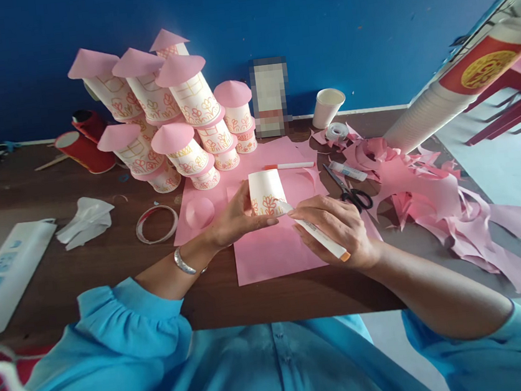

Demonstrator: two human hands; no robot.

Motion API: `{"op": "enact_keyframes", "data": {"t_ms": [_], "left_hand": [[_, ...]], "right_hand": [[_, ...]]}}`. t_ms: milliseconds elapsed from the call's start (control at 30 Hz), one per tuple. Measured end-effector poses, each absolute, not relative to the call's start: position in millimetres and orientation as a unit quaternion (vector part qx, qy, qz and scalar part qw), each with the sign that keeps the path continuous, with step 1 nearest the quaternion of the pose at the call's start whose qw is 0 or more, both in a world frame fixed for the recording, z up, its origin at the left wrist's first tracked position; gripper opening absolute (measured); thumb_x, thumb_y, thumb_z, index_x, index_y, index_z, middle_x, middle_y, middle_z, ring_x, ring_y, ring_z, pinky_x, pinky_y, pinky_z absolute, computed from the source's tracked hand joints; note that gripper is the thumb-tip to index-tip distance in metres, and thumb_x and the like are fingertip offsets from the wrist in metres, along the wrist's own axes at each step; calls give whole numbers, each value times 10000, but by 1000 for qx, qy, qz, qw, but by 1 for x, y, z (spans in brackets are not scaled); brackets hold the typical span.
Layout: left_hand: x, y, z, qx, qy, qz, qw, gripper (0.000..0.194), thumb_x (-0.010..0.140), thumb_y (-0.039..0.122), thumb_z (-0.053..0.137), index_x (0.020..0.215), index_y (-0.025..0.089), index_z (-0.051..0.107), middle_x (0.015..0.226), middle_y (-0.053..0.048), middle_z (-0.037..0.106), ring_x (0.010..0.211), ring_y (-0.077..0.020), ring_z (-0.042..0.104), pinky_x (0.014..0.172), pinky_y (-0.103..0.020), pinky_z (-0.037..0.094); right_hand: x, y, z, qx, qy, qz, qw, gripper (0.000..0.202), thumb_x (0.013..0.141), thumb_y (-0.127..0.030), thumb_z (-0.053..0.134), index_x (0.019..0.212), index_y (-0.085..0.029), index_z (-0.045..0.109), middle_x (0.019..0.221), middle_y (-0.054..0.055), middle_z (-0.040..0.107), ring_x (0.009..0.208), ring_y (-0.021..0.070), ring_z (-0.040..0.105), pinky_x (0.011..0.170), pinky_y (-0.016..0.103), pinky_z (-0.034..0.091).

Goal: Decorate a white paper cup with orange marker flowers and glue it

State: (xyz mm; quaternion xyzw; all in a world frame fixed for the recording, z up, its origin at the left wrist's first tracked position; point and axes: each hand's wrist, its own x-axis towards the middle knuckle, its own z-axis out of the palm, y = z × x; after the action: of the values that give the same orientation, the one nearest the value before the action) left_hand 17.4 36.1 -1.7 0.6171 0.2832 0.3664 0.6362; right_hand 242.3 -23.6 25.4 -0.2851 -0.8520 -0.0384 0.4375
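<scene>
A white paper cup [265,185] with red and orange flowers drawn along its lower part is in my left hand [239,220], the fingers wrapped round its side. My right hand [337,230] grips a white marker [319,239] with an orange end; its pale front end reaches the drawn flowers, and I cannot tell if it touches the cup. Pink paper sheets [267,251] lie beneath both hands. Behind the cup rests another white marker [292,165] with a red-orange end. A small pink paper cone [200,213] sits by my left wrist.
Stacked decorated cups with pink cone roofs [189,97] stand at the back left. Black scissors [355,197], a glue tube [349,171] and pink scraps [434,191] lie to the right. A tall cup stack [459,82] leans there. A tape ring [157,225] and power strip [13,274] are left.
</scene>
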Motion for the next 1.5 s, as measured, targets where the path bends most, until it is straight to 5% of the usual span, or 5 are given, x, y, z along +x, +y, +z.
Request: {"op": "enact_keyframes", "data": {"t_ms": [1000, 1200, 1500], "left_hand": [[15, 37, -5, 647, 297, 363, 602, 882, 751, 424, 881, 1504, 283, 444, 1178, -82, 635, 1073, -282, 609, 876, -417, 558], [15, 37, -3, 626, 303, 369, 616, 880, 716, 437, 904, 1464, 267, 474, 1287, -108, 629, 1216, -334, 589, 988, -483, 536], [17, 39, -7, 597, 257, 406, 643, 693, 732, 330, 907, 1316, 265, 539, 1314, -102, 657, 1232, -327, 646, 1037, -539, 542]], "right_hand": [[240, -27, 31, -252, -850, -25, 461, 297, 937, -96, 618, 1221, -180, 605, 931, 69, 721, 833, 188, 740, 710, 320, 644], [246, -25, 29, -288, -837, -48, 463, 357, 961, -133, 617, 1312, -190, 587, 984, 82, 718, 839, 193, 725, 697, 311, 624], [244, -23, 21, -392, -789, 62, 468, 330, 1007, -156, 567, 1329, -230, 573, 1168, 96, 748, 1059, 214, 750, 882, 351, 635]]}}
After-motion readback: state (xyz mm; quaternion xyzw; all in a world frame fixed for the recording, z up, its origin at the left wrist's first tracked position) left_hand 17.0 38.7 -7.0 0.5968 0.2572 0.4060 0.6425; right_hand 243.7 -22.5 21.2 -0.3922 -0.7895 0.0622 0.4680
